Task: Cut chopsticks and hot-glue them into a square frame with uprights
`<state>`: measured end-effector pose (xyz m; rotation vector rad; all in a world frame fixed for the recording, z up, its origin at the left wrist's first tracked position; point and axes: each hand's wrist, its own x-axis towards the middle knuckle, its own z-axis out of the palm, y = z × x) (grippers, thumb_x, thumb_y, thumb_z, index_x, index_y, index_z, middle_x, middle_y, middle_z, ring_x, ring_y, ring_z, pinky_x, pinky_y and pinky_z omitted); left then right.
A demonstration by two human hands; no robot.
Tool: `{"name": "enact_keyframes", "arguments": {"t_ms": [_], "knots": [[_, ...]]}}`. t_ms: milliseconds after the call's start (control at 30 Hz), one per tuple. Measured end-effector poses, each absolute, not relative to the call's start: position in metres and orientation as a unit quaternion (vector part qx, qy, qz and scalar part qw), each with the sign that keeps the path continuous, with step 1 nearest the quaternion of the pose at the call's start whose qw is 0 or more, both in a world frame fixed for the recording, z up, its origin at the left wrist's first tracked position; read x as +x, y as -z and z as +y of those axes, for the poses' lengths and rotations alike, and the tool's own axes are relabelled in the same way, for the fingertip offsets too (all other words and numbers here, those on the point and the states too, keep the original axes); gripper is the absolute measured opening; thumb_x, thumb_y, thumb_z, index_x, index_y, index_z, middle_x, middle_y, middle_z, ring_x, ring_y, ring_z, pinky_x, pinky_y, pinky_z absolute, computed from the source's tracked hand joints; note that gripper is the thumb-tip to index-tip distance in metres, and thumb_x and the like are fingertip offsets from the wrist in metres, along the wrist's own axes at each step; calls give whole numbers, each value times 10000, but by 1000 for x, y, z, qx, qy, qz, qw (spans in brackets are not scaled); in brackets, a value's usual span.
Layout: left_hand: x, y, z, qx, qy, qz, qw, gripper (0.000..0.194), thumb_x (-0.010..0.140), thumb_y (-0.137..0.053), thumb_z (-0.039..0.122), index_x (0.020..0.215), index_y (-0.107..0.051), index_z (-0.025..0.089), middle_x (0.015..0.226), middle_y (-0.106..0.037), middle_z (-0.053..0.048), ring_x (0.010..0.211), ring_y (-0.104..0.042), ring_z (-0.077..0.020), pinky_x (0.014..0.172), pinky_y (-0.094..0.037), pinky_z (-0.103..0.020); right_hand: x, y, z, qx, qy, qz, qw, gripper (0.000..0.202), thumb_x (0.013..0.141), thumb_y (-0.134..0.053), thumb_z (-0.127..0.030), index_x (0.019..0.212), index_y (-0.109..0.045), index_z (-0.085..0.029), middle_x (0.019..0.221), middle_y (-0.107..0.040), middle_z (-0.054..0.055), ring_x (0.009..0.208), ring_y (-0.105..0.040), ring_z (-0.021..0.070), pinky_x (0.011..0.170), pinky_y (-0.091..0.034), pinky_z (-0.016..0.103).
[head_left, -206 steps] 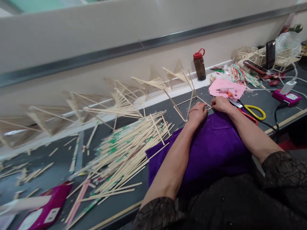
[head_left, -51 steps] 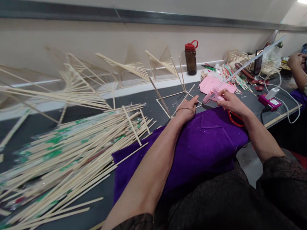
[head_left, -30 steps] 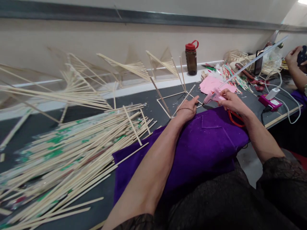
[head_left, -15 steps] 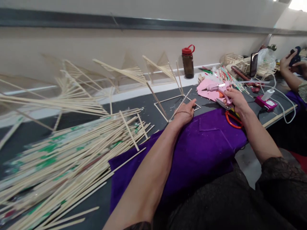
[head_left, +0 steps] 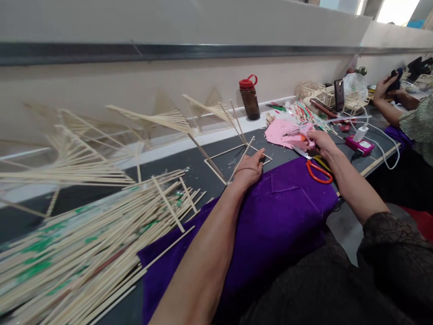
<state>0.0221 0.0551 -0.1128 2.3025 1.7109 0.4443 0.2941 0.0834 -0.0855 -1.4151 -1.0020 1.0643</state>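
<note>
My right hand [head_left: 323,143] is closed round a pink glue gun [head_left: 307,135], and a long clear glue stick [head_left: 340,119] sticks out behind it. The gun's nozzle is over a pink sheet [head_left: 279,133]. Just below that hand lie orange-handled scissors [head_left: 318,174] and a yellow-handled tool [head_left: 322,161]. My left hand [head_left: 249,169] is at a small frame of thin wooden sticks [head_left: 214,170], forefinger stretched out and the other fingers partly hidden; it seems to grip the frame. One stick [head_left: 241,158] slants up beside this hand. A purple cloth [head_left: 280,216] lies beneath my forearm.
A large pile of wooden sticks [head_left: 111,239] covers the left. Twisted stick models [head_left: 152,118] stand along the wall. Behind are a red-capped bottle [head_left: 249,99] and a phone [head_left: 338,95]. A magenta power box [head_left: 359,145] trails white cable. Another person's hands [head_left: 389,88] are at far right.
My view has swung right and up, so things sit further left and lower. The glue gun appears slightly lower, by the pink sheet. My left hand stays at the frame.
</note>
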Motion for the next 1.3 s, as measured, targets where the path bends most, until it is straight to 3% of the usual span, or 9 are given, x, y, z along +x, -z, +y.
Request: {"name": "enact_keyframes", "arguments": {"t_ms": [133,200,267,367,500,867,1300], "knots": [[23,113,54,788,-160,583,117,583,945,-433,196,1527,-459,227,1380,-673,-29,1231,-582,-248,1097,-436,-385,307,91,84,-707,-257,-511,416,118,771,-647,-203,667,-594,-186,569,-592,10,574,-556,145,547,-418,245],[23,114,55,786,-165,584,117,583,942,-443,190,1523,-465,228,1369,-680,-28,1228,-589,-240,1102,-432,-374,304,88,76,-733,-109,-574,350,62,767,-699,-218,761,-663,-167,779,-678,91,788,-636,213,663,-459,282],[24,115,56,785,-169,584,117,585,938,-454,182,1520,-472,228,1360,-685,-27,1231,-591,-238,1110,-428,-372,291,81,67,-708,-2,-635,308,135,822,-679,-239,925,-721,-161,1059,-695,164,987,-643,272,771,-480,325],[25,116,56,785,-169,585,116,589,938,-465,176,1525,-468,225,1361,-684,-33,1235,-589,-244,1116,-428,-384,257,74,55,-624,-10,-755,202,238,915,-562,-230,1047,-755,-185,1161,-722,135,1046,-655,265,838,-480,333],[26,115,55,784,-166,587,114,588,945,-483,174,1529,-463,236,1360,-683,-33,1223,-597,-237,1108,-430,-370,218,79,52,-561,-71,-821,76,286,896,-574,-210,1104,-769,-198,1120,-773,72,1050,-687,215,845,-470,275],[27,115,56,778,-186,587,126,571,942,-495,147,1507,-490,234,1367,-678,-42,1230,-592,-240,1090,-439,-373,204,101,59,-572,-18,-817,74,360,969,-479,-262,1192,-760,-244,1177,-735,83,1043,-682,222,792,-458,277],[28,115,55,784,-177,585,104,561,943,-477,158,1499,-500,222,1359,-676,-64,1206,-596,-256,1076,-454,-392,196,105,57,-558,10,-827,72,372,988,-430,-241,1114,-778,-206,1141,-718,89,977,-683,220,718,-430,284]]}}
